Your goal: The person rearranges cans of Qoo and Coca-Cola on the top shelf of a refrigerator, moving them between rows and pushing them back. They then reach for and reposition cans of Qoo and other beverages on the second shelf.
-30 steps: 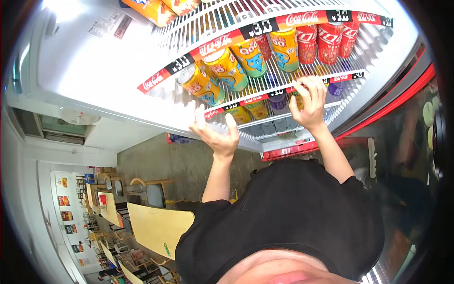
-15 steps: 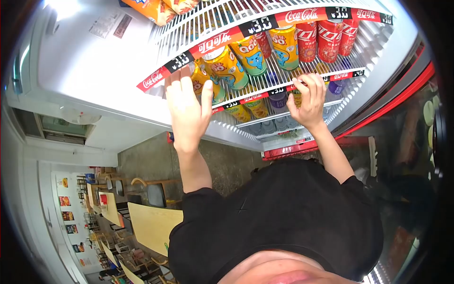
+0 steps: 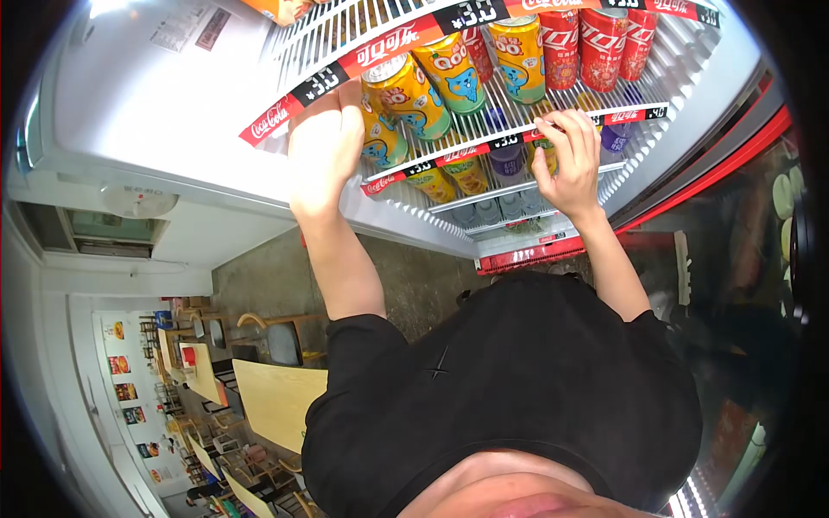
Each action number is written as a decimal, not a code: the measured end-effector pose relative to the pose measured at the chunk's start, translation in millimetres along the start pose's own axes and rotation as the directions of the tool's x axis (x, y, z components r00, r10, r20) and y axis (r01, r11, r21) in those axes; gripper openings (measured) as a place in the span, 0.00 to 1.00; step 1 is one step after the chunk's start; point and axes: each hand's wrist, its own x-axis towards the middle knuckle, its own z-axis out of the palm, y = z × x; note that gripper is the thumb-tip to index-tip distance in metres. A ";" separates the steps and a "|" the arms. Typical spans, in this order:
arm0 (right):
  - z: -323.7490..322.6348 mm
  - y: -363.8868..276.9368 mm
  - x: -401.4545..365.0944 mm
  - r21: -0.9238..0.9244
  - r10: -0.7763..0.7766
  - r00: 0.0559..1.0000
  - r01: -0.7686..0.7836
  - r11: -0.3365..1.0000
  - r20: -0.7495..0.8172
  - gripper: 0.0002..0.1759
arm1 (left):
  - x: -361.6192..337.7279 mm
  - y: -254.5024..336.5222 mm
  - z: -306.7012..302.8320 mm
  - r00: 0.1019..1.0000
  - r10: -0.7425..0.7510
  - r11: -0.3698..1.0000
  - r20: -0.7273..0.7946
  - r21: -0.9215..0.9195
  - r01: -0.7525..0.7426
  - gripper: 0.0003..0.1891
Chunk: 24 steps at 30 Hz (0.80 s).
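Observation:
My left hand (image 3: 326, 151) reaches in at the left side of the shelf, beside a leaning orange Qoo can (image 3: 378, 136); its fingers are hidden behind the upper red price strip (image 3: 384, 50). Near the lower price strip (image 3: 509, 141) is my right hand (image 3: 570, 164), its fingers bent and thumb apart, with nothing in it. Between the hands stand more orange Qoo cans (image 3: 518, 60). Red cola cans (image 3: 603, 50) stand to their right. Purple-capped bottles (image 3: 507, 161) show on the shelf below.
The fridge's white side wall (image 3: 155, 104) is at the left, its red-edged door (image 3: 717, 164) at the right. Orange packets (image 3: 285, 10) lie on the upper shelf. Wooden tables (image 3: 276, 397) and chairs (image 3: 283, 343) stand behind at the lower left.
My left hand has moved up and deeper into the shelf, so its fingers are now hidden. The shelves sit slightly higher in view. My right hand stays by the lower strip.

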 end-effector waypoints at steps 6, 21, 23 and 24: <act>2.2 1.7 -1.8 0.020 -0.003 1.000 0.004 1.000 -0.015 0.25 | -1.2 3.1 -3.3 0.999 0.045 0.999 -0.030 0.009 -0.044 0.08; 0.4 1.4 0.4 0.049 0.007 1.000 -0.005 0.999 -0.026 0.23 | -1.6 -37.2 10.0 0.950 0.311 0.924 0.007 0.232 -0.304 0.06; 1.1 1.9 -0.5 0.044 0.003 1.000 -0.002 0.999 -0.024 0.22 | 4.5 -55.5 29.7 0.913 0.392 0.902 -0.113 0.241 -0.357 0.06; 1.2 2.3 -0.8 0.044 0.001 1.000 0.000 0.999 -0.024 0.22 | 6.2 -55.3 29.6 0.885 0.432 0.888 -0.170 0.248 -0.386 0.06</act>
